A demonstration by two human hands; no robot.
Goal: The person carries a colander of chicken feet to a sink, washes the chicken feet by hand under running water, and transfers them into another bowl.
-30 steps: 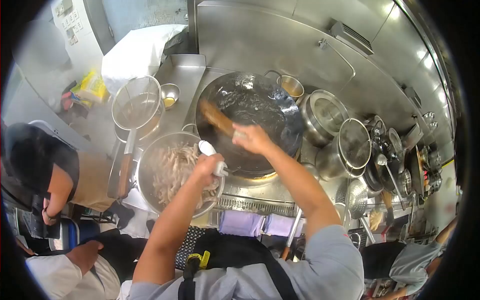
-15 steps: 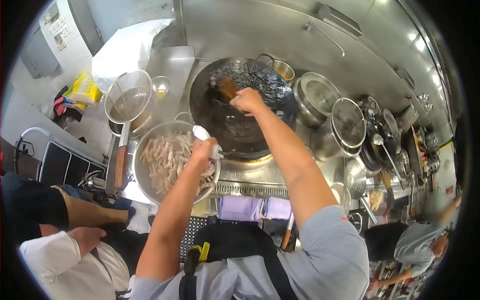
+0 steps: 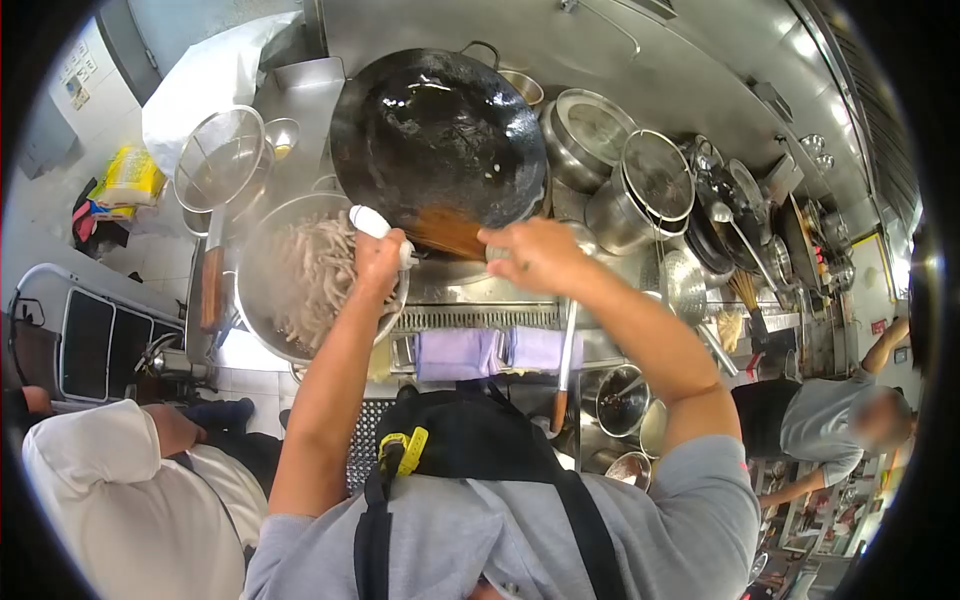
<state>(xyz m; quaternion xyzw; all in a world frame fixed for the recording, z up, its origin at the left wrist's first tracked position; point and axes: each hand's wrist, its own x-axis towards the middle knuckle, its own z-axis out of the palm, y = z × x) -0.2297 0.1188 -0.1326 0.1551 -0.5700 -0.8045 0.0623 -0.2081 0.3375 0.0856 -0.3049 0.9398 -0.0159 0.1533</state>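
Note:
My right hand [image 3: 540, 255] is closed around a brown bamboo wok brush [image 3: 445, 232], whose bristles lie at the near rim of a large black wok [image 3: 435, 140]. Wet shine and small light specks show inside the wok. My left hand [image 3: 380, 258] grips a white folded cloth [image 3: 370, 221] beside the wok's near left edge; whether a wok handle is inside it is hidden. Below that hand stands a steaming metal bowl [image 3: 262, 325] heaped with pale strips of food [image 3: 315, 265], partly covered by my left forearm.
A wire strainer [image 3: 220, 160] with a wooden handle rests over a pot at left. Right of the wok stand metal pots [image 3: 590, 135], another strainer [image 3: 657, 175] and ladles. Purple folded cloths [image 3: 457, 353] hang at the front edge. One person [image 3: 130, 500] is near left, another [image 3: 825, 420] far right.
The brush has come from the wok's far inside to its near rim. The watery pool in the wok has largely gone. The camera view has shifted, and the left hand keeps its grip.

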